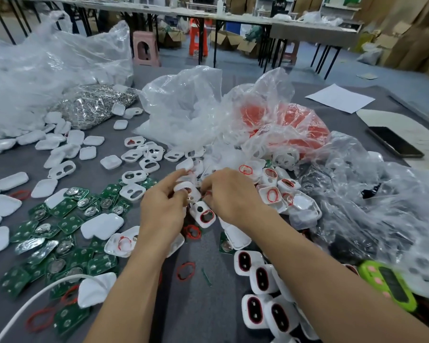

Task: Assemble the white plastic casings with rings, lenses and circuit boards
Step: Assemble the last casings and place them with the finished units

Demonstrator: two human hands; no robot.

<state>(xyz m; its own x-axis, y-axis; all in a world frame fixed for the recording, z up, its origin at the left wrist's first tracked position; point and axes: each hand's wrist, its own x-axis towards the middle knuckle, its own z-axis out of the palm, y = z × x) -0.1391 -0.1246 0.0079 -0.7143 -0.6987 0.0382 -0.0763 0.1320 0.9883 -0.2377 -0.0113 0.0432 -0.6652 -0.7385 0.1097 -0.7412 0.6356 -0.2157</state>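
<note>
Two bare hands are meeting over the middle of a grey table (203,308). The left hand (164,209) is curling its fingers around a white casing (183,188). The right hand (233,196) is bunching its fingers tightly against that casing's right side; whether they are pinching anything cannot be told. Green circuit boards (67,224) are lying to the left, and finished casings (258,276) near right.

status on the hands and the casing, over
Left hand grips a white casing. Right hand curled at its edge, pinch unclear. Another ringed casing lies just below both hands.
</note>
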